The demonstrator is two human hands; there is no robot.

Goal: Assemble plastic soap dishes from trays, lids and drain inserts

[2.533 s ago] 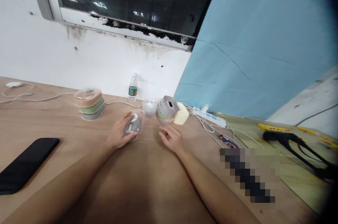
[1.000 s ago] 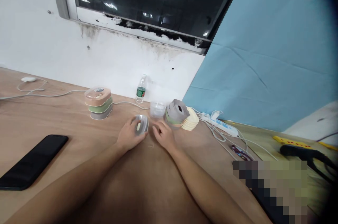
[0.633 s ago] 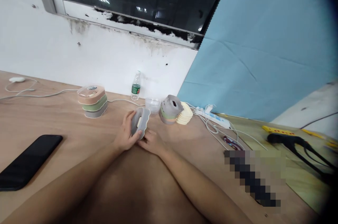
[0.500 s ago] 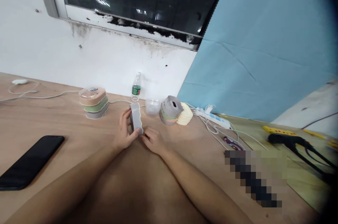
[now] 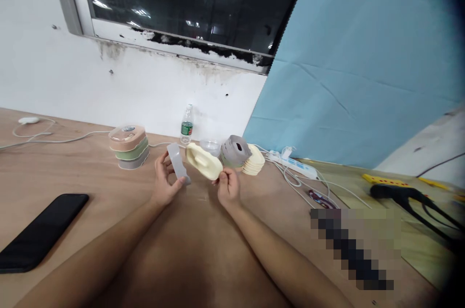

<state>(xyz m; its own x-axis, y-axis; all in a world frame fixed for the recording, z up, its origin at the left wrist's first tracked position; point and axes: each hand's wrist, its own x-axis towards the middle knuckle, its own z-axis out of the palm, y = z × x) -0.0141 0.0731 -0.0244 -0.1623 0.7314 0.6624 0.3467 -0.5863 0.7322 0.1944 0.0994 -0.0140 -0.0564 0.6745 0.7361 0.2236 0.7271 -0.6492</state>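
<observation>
My left hand (image 5: 165, 184) is closed around a grey, wavy-edged plastic shell (image 5: 177, 160), tilted above the table. My right hand (image 5: 228, 189) pinches the near right end of a cream oval plastic piece (image 5: 205, 162), whose hollow, ridged side faces me. The two pieces are apart by a small gap. Just behind the right hand is a stack of grey covers (image 5: 234, 150), the top one with a dark slot. Beside it leans a pile of cream pieces (image 5: 254, 160). A clear plastic container (image 5: 210, 147) is partly hidden by the cream piece.
Pink, green and grey boxes stand stacked (image 5: 128, 138) at the left. A green-labelled bottle (image 5: 187, 126) stands by the wall. A black phone (image 5: 43, 230) lies at the near left. A white power strip (image 5: 294, 165) and cables lie at the right, near black-handled tools (image 5: 395, 194).
The cream piece has come away from the grey shell and is in my right hand, which has moved right and up. My left hand has shifted slightly left with the shell.
</observation>
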